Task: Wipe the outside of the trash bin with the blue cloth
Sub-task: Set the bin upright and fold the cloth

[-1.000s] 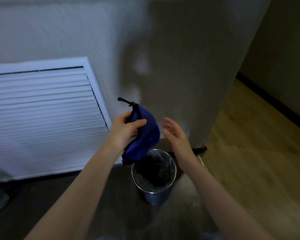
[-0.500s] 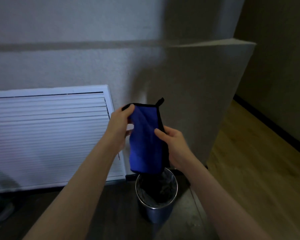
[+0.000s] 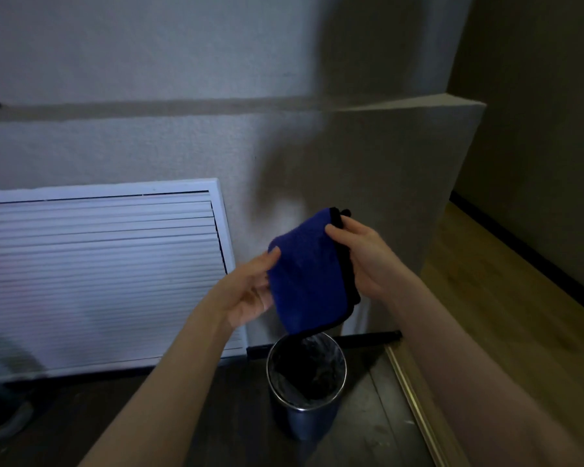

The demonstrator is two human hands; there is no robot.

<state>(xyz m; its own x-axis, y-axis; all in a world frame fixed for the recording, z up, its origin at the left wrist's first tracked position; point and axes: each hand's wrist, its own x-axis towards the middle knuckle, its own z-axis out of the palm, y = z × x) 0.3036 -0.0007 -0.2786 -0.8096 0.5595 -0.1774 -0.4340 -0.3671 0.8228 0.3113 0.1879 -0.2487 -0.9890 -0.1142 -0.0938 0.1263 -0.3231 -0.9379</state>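
trash bin [image 3: 305,423] sits low at six o'clock on the dark floor, untouched so far. above it, left hand [image 3: 246,291] cups the blue cloth [image 3: 309,274] with loose fingers while right hand [image 3: 364,261] pinches the black-edged top at one o'clock, likely folding a wiping pad. white vent [image 3: 98,274] behind at nine.

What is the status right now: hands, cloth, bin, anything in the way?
Right hand pinches blue cloth at its black edge; left hand touches it, fingers relaxed. Cloth above trash bin, not touching. Wiping not begun. Nothing in the way.
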